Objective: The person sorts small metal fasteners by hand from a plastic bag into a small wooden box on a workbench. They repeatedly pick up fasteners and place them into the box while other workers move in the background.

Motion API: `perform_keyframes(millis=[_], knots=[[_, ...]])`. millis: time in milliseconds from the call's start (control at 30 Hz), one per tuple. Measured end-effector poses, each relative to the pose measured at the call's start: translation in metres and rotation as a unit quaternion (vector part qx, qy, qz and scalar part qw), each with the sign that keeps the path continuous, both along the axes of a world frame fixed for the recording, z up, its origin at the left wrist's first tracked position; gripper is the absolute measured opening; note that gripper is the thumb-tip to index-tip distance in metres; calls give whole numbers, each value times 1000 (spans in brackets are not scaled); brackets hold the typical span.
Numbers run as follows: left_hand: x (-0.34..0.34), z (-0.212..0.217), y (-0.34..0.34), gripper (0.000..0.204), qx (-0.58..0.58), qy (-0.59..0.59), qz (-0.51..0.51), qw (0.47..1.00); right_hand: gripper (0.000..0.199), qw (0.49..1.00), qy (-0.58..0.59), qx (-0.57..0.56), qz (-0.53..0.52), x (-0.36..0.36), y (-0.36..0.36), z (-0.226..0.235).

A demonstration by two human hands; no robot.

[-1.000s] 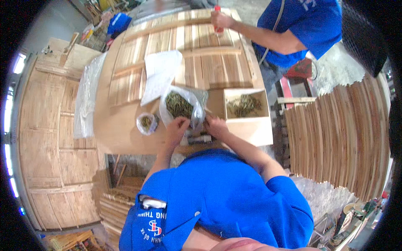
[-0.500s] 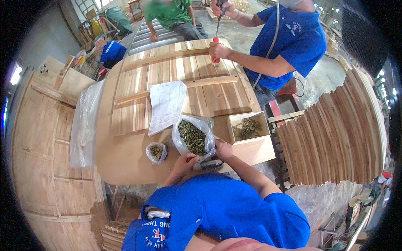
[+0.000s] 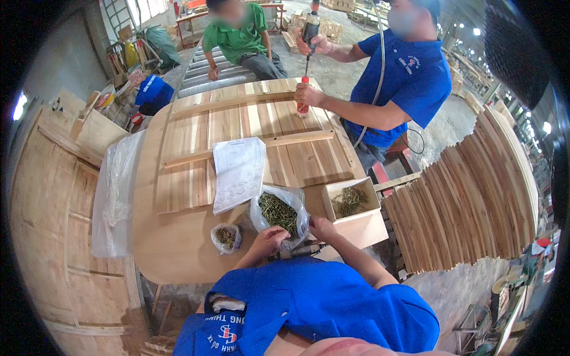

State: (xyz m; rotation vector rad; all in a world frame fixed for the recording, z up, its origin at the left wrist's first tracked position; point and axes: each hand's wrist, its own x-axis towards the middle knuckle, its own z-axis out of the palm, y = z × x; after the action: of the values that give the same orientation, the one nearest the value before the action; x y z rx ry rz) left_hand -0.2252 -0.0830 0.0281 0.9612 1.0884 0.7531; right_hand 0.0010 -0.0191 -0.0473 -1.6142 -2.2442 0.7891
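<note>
A clear plastic bag [image 3: 279,212] of greenish screws lies open on the round wooden tabletop [image 3: 178,249] in front of me. My left hand [image 3: 270,238] curls on the bag's lower edge. My right hand [image 3: 323,228] grips its right edge, next to a wooden box [image 3: 351,202] that holds more screws. A dark power tool [image 3: 300,251] lies at the table edge just under both hands. A small bag of screws [image 3: 226,237] sits to the left of my left hand.
A printed sheet [image 3: 238,172] lies on a slatted wooden panel [image 3: 237,127]. Across it a person in blue presses a driver [image 3: 304,89] into the panel. Another person in green sits behind. Stacked slats [image 3: 463,207] stand at right, wooden panels [image 3: 53,225] at left.
The view has swung upward, so the table and bag sit lower in the picture and more of the workshop shows. My hands stay at the bag.
</note>
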Motion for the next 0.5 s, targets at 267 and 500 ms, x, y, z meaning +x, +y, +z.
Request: perform_keyframes(millis=[267,500], knots=[[7,-5,4,22,-59,-92,-39,993,17,981,195,24,-7,-4,-29,83],[5,-1,-1,18,-112,-222,-18,969,10,964,218,-24,151,-41,-26,120]])
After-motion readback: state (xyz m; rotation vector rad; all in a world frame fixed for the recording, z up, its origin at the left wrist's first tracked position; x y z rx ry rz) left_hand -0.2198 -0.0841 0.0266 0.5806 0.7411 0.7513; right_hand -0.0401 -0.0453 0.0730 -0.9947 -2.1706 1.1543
